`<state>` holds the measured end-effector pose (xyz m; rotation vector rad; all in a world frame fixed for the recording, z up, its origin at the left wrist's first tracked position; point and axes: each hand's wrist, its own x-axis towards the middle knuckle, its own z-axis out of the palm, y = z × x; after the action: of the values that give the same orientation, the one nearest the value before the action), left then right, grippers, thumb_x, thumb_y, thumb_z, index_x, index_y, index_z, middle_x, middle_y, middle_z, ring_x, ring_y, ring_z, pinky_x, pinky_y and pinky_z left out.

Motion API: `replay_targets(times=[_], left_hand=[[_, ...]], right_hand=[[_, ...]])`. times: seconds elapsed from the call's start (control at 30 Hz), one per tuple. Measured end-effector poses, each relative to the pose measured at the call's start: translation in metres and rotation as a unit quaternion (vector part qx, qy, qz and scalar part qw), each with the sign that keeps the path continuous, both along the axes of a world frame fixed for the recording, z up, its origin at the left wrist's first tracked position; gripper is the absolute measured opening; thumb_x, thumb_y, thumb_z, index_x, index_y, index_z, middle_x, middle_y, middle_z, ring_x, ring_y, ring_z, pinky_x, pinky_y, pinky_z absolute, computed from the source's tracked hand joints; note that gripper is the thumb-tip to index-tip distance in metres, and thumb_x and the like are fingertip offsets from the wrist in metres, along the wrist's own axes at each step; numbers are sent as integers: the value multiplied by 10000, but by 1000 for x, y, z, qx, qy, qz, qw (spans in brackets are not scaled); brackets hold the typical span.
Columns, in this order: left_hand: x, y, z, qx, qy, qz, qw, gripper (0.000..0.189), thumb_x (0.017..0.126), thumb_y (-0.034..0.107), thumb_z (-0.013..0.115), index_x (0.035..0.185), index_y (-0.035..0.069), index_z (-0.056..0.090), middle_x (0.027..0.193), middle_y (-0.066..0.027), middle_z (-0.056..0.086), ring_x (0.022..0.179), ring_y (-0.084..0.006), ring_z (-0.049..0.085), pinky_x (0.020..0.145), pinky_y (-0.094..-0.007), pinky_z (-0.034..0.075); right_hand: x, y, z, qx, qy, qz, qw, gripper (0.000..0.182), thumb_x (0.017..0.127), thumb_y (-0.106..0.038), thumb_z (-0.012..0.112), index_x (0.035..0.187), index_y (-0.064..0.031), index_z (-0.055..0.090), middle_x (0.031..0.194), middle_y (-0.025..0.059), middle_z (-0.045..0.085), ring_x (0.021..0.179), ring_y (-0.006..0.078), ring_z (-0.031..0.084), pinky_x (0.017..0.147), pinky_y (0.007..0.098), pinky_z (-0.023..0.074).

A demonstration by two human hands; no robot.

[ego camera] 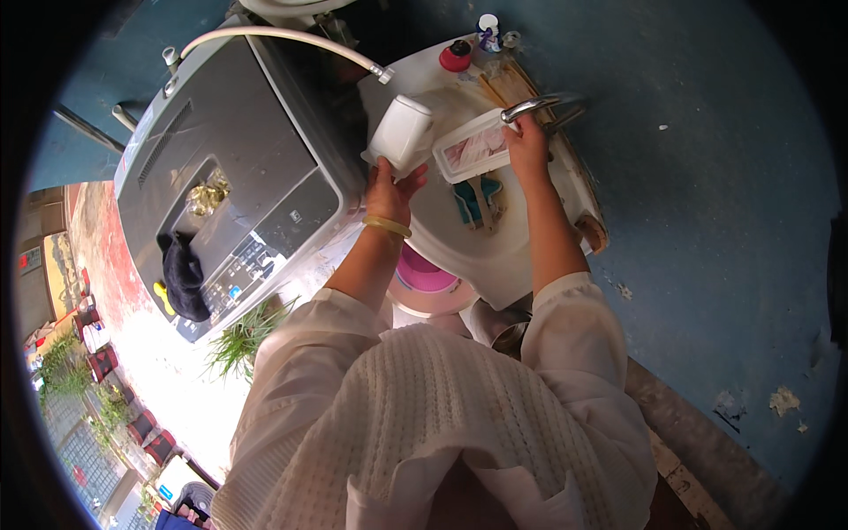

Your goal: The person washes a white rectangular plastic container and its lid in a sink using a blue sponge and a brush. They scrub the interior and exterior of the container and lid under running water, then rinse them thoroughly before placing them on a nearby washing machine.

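My left hand (391, 192) holds a white plastic container (402, 132) at its lower end, over the left side of a white sink (477, 265). In my right hand (529, 149) is a shallow white rectangular tray (474, 144), gripped by its right end below the chrome faucet (540, 105). Pinkish, partly see-through matter shows inside the tray; I cannot tell what it is. A teal cloth-like item (469, 199) and a pale strip lie in the basin just below the tray. A bangle circles my left wrist.
Left of the sink stands a washing machine (245, 132) with a dark cloth (182, 278) on top. A pale hose (285, 32) arches toward the sink. A red container (456, 56) and a white-capped bottle (489, 33) stand at the sink's back. A pink basin (424, 271) sits below.
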<state>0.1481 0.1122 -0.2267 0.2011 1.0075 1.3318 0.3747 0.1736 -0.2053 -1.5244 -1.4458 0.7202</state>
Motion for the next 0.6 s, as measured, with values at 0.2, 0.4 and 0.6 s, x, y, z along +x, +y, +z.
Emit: replay_targets(times=[0.2,0.4,0.6], left_hand=[[-1,0,-2,5,-16,-2,1000,448,963,347,372,1291,43,339,1177,-173,527,894,-348,630,673,-362,558],[-4,1,-5,3,-44,0,999,420,955,346,405,1264,65,361,1153,-157,535,843,-338,640,623,-348,566],[-7,4,-15,10,-59,-30,998,482,953,398,374,1296,60,354,1183,-167,525,934,-355,613,698,-371,559]], right_hand=[[-3,16,-15,-25,62,-8,998,274,787,-37,610,1059,-9,592,871,71,614,792,148,569,721,275,447],[-11,6,-5,-49,59,1,997,261,776,-76,631,1031,-25,616,860,85,646,781,160,603,729,279,461],[3,-12,11,-11,59,10,998,251,768,-96,640,1009,-32,614,865,79,648,775,179,606,719,289,468]])
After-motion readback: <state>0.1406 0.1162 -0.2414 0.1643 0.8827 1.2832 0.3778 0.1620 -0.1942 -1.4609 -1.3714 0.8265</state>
